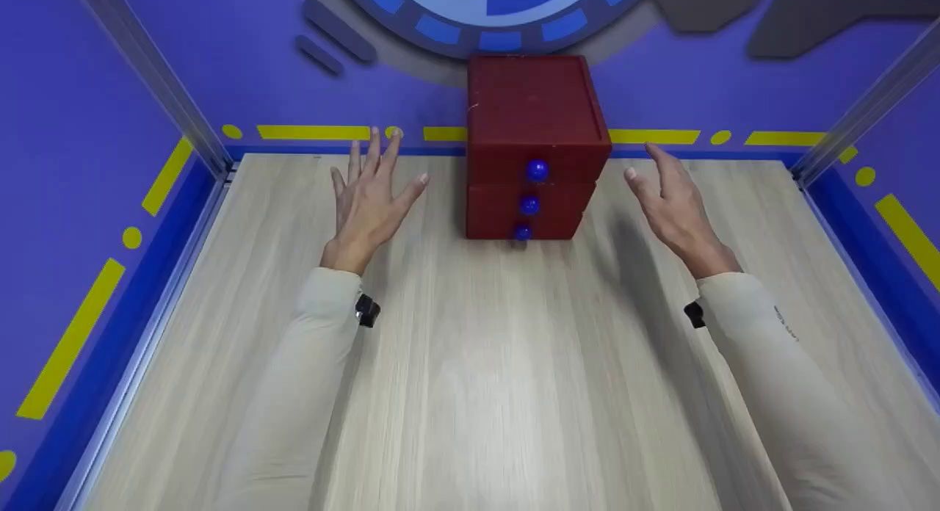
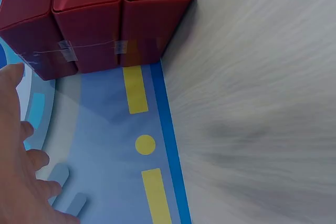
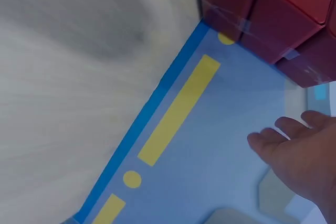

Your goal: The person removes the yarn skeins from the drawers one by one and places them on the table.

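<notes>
A dark red three-tier drawer box [image 1: 532, 100] stands at the back of the table against the wall, with three round blue knobs [image 1: 537, 170] in a column on its front. To its left, my left hand [image 1: 371, 206] is held apart from it with fingers spread and straight. On the other side, my right hand [image 1: 679, 203] hovers with its thumb apart from the fingers, holding nothing. In the left wrist view the drawer box [image 2: 94, 35] shows clear tape along its side. The right wrist view has my right hand [image 3: 302, 148] below the box.
A pale wood-grain table [image 1: 470, 393] spreads out in front. Blue printed panels with yellow marks form the back wall [image 1: 396, 85] and both sides, joined by metal corner posts [image 1: 158, 78]. A black strap device [image 1: 367, 310] sits at the left wrist, another [image 1: 694, 314] at the right.
</notes>
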